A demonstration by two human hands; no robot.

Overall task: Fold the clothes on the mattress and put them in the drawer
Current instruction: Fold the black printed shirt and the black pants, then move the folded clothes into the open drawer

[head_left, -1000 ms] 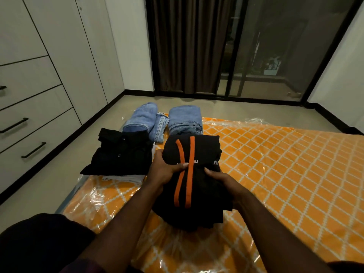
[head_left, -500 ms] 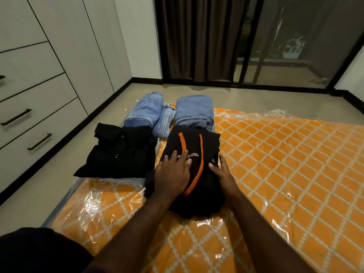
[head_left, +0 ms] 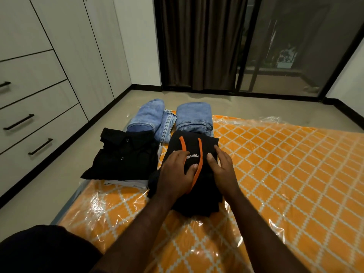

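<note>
Both hands have come down from holding the black top with orange stripes point(head_left: 194, 168) to lying flat on it; a second ago they were gripping its sides, and now the fingers are spread over the cloth. The view has also tilted and drawn slightly nearer.

The top lies folded on the mattress point(head_left: 275, 174), and the other clothes are placed around it: a black shirt point(head_left: 124, 156) just to its left, on top of something white, and two folded pairs of jeans point(head_left: 173, 119) just beyond it at the mattress's far edge. The drawers point(head_left: 29, 123) stand well to the left of the top, across a strip of floor, all of them closed.

The step in hand looks like the last pressing of the fold, so the folding part seems nearly done and nothing is yet put away. The next move probably calls for sliding fingers under the top, or under a stack, lifting it without letting the fold slip, and pulling a drawer open first, which needs a free hand.

The left hand point(head_left: 177, 172) rests palm down on the top's left half, fingers straight and reaching across the near stripe. The right hand point(head_left: 221, 166) lies on the right half, fingers straight and pointing away, thumb toward the lettering. Neither hand grasps anything; both are flat and released, forearms reaching forward from the bottom of the view.
</note>
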